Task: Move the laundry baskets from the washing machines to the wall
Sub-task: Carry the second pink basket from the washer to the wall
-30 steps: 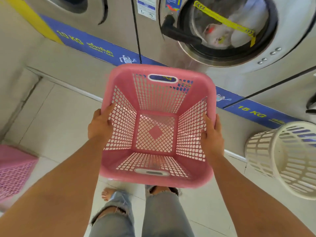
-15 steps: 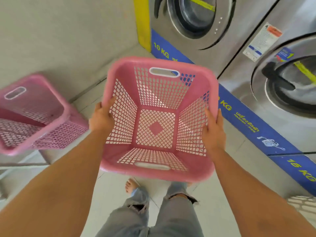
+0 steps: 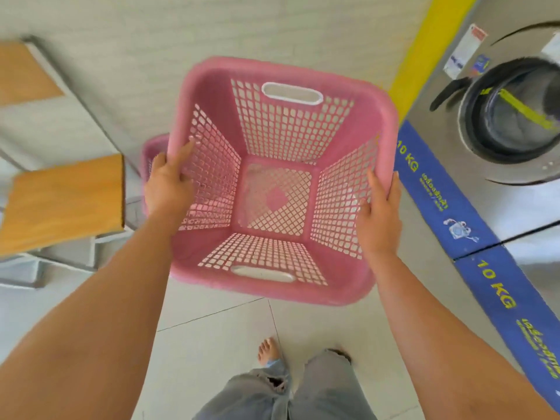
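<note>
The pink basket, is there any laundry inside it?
Empty. The pink basket shows only its bare lattice floor and walls, held by the left hand and right hand.

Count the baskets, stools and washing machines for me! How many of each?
Pink baskets: 2, one held, one peeking out behind it
Wooden stools: 2, near and far
Washing machines: 2, upper and lower
Total: 6

We stand in a coin laundry: steel front-loading washing machines (image 3: 512, 122) at right, blue "10 KG" labels (image 3: 497, 286) beneath, tiled floor (image 3: 212, 338).
</note>
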`<state>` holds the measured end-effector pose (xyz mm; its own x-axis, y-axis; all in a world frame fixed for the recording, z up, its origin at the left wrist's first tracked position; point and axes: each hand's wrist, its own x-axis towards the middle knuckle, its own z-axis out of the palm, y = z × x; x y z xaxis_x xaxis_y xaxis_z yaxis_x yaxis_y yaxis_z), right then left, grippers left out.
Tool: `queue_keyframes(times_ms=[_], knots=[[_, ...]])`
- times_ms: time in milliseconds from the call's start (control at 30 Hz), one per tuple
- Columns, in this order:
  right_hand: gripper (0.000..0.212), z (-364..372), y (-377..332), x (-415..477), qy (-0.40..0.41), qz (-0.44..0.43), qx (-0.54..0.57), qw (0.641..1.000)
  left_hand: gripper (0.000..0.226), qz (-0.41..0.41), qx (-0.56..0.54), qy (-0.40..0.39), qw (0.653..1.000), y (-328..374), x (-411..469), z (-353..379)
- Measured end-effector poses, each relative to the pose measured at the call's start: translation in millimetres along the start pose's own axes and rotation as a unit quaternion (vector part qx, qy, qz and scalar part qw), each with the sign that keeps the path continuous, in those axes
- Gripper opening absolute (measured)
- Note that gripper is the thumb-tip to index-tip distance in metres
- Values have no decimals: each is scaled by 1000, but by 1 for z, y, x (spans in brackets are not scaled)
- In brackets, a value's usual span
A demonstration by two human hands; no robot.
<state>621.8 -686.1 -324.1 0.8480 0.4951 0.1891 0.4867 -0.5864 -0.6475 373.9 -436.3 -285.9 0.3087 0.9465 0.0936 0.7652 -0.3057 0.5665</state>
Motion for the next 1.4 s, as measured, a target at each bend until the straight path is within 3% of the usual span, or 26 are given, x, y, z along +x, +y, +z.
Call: queue_keyframes(times_ms=[267,467,900,1400], knots=[[67,59,-100,34,-6,-130,37,991,70,-62,-16,154,986,-64,22,-61],[63,127,-151,72,-45,-193,67,978,69,-110,-15,205,973,-110,63,-70],[58,314,-197,193,-185,-168,19,968,67,-193,31,93,976,-193,236,-16],[57,462,-162,240,-273,-106,-53,955,67,-260,45,-29,964,-288,330,92]])
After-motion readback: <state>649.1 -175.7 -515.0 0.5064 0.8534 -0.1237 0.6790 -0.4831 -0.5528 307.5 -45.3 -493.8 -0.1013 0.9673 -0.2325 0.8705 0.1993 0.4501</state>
